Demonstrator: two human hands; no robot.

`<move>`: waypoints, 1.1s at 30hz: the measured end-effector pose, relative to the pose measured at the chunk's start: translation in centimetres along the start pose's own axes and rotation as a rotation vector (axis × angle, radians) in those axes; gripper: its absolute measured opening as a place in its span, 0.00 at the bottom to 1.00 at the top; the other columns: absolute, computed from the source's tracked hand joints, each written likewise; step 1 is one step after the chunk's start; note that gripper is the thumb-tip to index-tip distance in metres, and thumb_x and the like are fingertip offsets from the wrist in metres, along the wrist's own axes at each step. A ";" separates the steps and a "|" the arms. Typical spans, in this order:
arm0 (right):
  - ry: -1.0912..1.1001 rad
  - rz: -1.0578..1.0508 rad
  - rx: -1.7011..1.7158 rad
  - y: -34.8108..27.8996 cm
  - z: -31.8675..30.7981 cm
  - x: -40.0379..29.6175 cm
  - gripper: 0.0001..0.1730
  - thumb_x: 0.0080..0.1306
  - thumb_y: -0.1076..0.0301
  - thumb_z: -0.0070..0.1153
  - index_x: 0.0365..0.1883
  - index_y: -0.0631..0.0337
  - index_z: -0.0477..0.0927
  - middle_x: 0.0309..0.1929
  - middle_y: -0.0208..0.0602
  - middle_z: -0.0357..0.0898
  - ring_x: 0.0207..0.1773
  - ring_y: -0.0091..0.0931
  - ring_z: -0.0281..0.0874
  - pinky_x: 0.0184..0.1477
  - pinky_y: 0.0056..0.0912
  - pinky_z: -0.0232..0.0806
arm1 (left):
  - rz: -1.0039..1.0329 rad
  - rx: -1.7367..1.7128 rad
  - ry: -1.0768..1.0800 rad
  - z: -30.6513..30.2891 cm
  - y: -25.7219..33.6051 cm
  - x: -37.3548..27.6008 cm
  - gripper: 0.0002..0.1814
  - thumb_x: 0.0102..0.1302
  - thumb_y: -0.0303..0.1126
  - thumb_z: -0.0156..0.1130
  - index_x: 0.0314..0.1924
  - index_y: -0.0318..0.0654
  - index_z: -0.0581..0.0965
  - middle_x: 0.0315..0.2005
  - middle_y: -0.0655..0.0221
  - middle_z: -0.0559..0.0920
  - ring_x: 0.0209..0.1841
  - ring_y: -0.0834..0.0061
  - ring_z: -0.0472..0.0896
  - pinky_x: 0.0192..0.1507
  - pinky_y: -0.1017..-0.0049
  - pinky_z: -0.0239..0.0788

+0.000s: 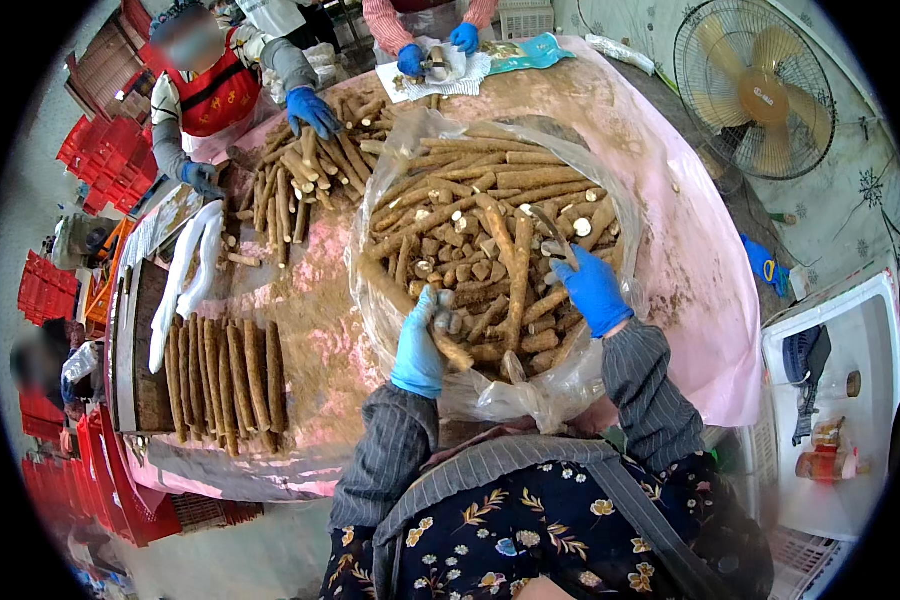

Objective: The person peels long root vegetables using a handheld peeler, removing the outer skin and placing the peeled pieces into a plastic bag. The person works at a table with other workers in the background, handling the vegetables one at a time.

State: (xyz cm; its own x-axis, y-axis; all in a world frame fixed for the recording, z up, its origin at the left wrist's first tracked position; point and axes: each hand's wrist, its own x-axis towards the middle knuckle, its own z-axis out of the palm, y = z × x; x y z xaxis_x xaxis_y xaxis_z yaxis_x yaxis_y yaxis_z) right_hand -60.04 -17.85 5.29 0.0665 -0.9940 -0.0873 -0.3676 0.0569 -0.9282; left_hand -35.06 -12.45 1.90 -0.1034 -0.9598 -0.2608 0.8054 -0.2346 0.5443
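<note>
In a light blue glove, my left hand grips a long brown yam root that slants across the near left of a clear plastic bag. My right hand, gloved in darker blue, holds a knife, its blade pointing up and left over the bag. Long yams line the bag's far side, and short cut chunks lie in its middle. Pale cut ends show on several pieces. Two longer yams lie across the pile between my hands.
A row of yams lies left beside a long box with white foam sleeves. A co-worker's gloved hand touches a yam pile. Another person works across the table. A fan and foam box stand right.
</note>
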 end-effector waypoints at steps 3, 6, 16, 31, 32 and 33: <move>-0.028 -0.033 -0.090 2.5 1.1 1.4 0.22 0.67 0.59 0.52 0.51 0.68 0.74 0.41 0.49 0.81 0.41 0.38 0.79 0.42 0.39 0.69 | -0.065 0.467 -0.008 1.1 -0.2 0.9 0.20 0.70 0.41 0.54 0.55 0.36 0.73 0.37 0.69 0.81 0.41 0.76 0.78 0.50 0.74 0.68; -0.037 -0.058 -0.117 2.9 3.2 1.5 0.24 0.67 0.57 0.52 0.51 0.72 0.72 0.41 0.52 0.79 0.36 0.36 0.77 0.39 0.37 0.69 | -0.087 0.645 -0.003 2.0 -3.0 2.5 0.24 0.67 0.39 0.58 0.60 0.37 0.71 0.50 0.64 0.78 0.51 0.70 0.75 0.55 0.72 0.66; 0.156 -0.460 -0.190 -1.4 -0.7 -0.9 0.18 0.70 0.66 0.48 0.58 0.55 0.74 0.37 0.40 0.81 0.30 0.33 0.77 0.33 0.33 0.71 | -0.057 0.440 0.057 4.5 -2.3 2.1 0.15 0.66 0.36 0.62 0.49 0.37 0.75 0.37 0.71 0.82 0.38 0.78 0.80 0.41 0.76 0.74; -0.068 -0.685 -0.744 -3.2 -4.1 1.5 0.21 0.65 0.71 0.48 0.58 0.47 0.75 0.32 0.39 0.80 0.31 0.35 0.79 0.33 0.36 0.72 | -0.065 0.551 0.066 5.4 -3.3 0.6 0.17 0.65 0.37 0.63 0.50 0.37 0.76 0.37 0.73 0.81 0.39 0.80 0.78 0.43 0.77 0.69; -0.082 -0.617 -0.731 -1.6 -5.1 1.8 0.20 0.67 0.69 0.48 0.57 0.48 0.75 0.32 0.40 0.80 0.30 0.34 0.79 0.33 0.35 0.72 | -0.078 0.581 0.042 5.4 -3.1 0.1 0.19 0.65 0.38 0.62 0.53 0.38 0.75 0.38 0.72 0.81 0.41 0.78 0.77 0.44 0.76 0.68; -0.084 -0.544 -0.719 0.5 -6.3 1.7 0.18 0.68 0.67 0.48 0.56 0.49 0.76 0.32 0.40 0.80 0.29 0.34 0.79 0.33 0.35 0.72 | -0.045 0.564 0.009 5.7 -2.7 0.4 0.19 0.66 0.38 0.62 0.53 0.37 0.75 0.39 0.71 0.80 0.42 0.77 0.77 0.45 0.75 0.68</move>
State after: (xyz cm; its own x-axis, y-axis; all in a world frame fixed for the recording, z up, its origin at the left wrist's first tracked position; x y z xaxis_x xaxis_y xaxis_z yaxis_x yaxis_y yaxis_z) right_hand -65.93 -20.09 6.93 0.4572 -0.8550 0.2450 -0.7549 -0.5187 -0.4013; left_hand -40.60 -13.05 4.93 -0.1239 -0.9462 -0.2988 0.3632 -0.3235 0.8738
